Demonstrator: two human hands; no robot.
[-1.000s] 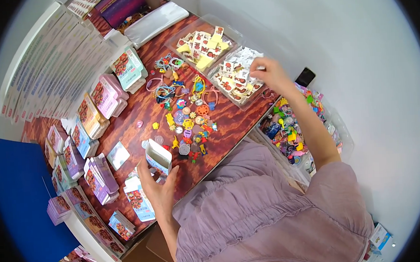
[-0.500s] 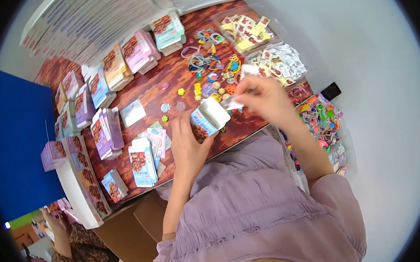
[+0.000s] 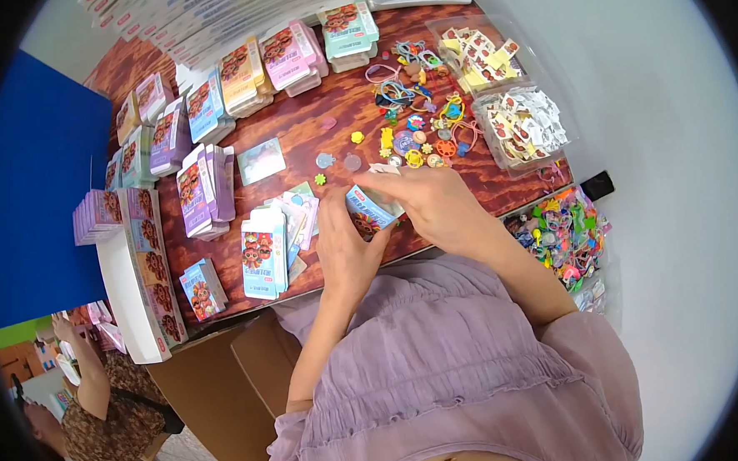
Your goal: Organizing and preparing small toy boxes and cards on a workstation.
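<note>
A small light-blue printed carton (image 3: 369, 215) stands tilted in my left hand (image 3: 343, 244), whose fingers and thumb wrap round its side. My right hand (image 3: 445, 211) is closed over the carton's upper end, with its fingers at the opening. Those fingers hide whatever lies between them, and a pale flap or card (image 3: 385, 170) shows just behind. Flat light-blue cartons (image 3: 262, 254) and a loose spread of pastel cards (image 3: 303, 213) lie left of my left hand. Beyond my right hand are small colourful trinkets (image 3: 406, 142), among them beads, rings and hair ties.
Stacks of purple cartons (image 3: 203, 191), orange cartons (image 3: 242, 74) and green cartons (image 3: 348, 31) line the far and left sides. Clear trays hold small printed packets (image 3: 522, 126). A bin of bright plastic trinkets (image 3: 563, 235) sits at right. Another person (image 3: 115, 402) works at lower left.
My right hand has moved left from beside the carton, where it held a small pale packet, onto the opening. That packet is now out of sight. The whole view has shifted slightly.
</note>
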